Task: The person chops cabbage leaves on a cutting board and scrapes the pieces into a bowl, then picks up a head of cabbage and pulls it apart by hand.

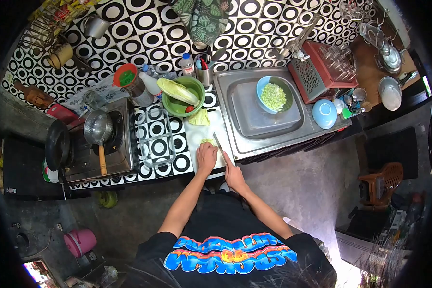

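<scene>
My right hand is closed around the handle of a knife, whose blade points away from me over a white cutting board. Just left of the blade, my left hand has its fingers bent down on a pale green piece of napa cabbage, mostly hidden beneath them. Farther up the board lies a loose cabbage leaf. Behind it, a green bowl holds a napa cabbage and a red tomato. Chopped greens fill a light blue bowl over the sink.
Right of the board is a steel sink; an upturned blue bowl sits at its far side. To the left are a glass dish and a stove with a wooden-handled pan. Bottles stand along the wall.
</scene>
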Available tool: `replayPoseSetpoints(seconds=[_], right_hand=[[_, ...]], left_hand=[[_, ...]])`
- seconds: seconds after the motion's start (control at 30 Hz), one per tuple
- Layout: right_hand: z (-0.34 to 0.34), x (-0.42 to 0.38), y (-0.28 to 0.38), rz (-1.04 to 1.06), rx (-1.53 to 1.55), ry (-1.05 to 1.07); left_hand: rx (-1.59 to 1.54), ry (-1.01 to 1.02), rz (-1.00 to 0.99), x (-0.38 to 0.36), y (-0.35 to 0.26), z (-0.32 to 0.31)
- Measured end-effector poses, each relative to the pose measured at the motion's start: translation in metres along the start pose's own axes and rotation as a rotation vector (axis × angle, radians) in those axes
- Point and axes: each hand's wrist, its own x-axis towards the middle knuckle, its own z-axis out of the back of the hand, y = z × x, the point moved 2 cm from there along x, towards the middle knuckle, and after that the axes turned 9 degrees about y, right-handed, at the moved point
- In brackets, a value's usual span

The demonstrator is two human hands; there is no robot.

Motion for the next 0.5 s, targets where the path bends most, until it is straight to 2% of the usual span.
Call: replayPoseSetpoints(seconds=[0.4, 0.5], right_hand=[[-0.011, 0.007, 0.004, 0.006, 0.046, -0.037], [-0.014, 0.009, -0.005, -0.030, -0.019, 0.037]], left_hand=[[0.054, -0.004, -0.024, -0.014, 0.010, 0.000], [0.077, 0.016, -0.031, -0.011, 0.011, -0.001]])
